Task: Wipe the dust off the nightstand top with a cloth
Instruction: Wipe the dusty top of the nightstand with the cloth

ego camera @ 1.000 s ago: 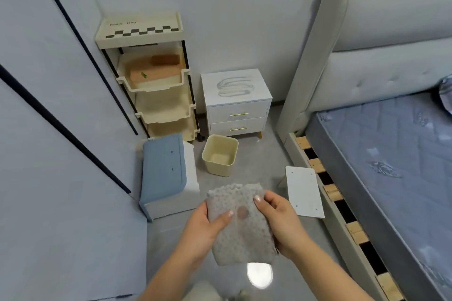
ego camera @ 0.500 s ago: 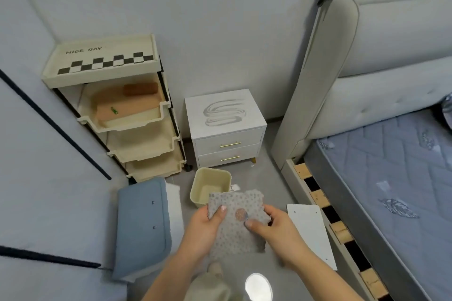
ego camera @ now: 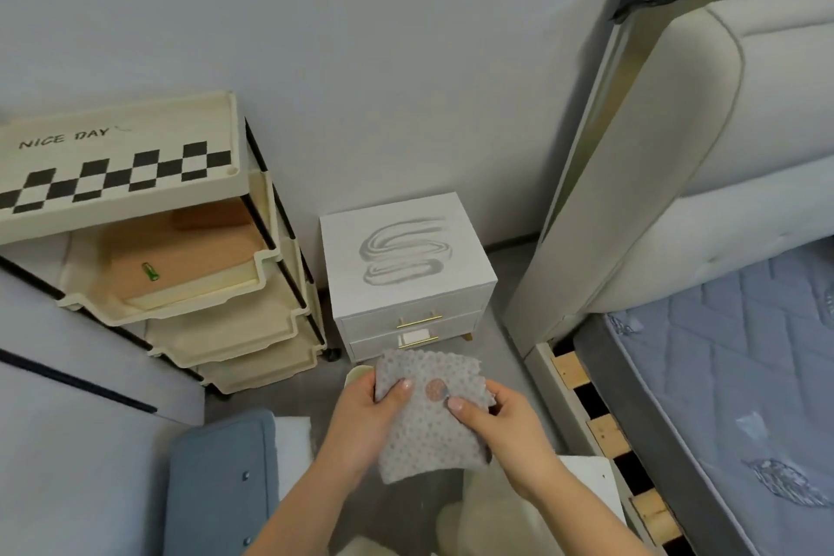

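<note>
A small white nightstand [ego camera: 465, 244] stands against the wall ahead, with two drawers and gold handles. A grey squiggly smear of dust [ego camera: 404, 255] lies across its top. In front of it, lower in the view, both hands hold a grey knobbly cloth [ego camera: 428, 424] with a reddish round spot. My left hand [ego camera: 368, 415] grips the cloth's left edge, thumb on its face. My right hand [ego camera: 501, 424] pinches the right edge, thumb near the spot. The cloth is in the air, apart from the nightstand.
A cream tiered trolley [ego camera: 135, 176] with a checkered top stands left of the nightstand. A padded bed headboard [ego camera: 677, 158] and blue mattress [ego camera: 744, 375] fill the right. A blue-topped box [ego camera: 221, 488] and a white panel [ego camera: 586, 479] lie on the floor near my feet.
The view has moved closer to the nightstand, which now looks larger. Both hands keep their hold on the cloth and have carried it forward, over the small cream bin.
</note>
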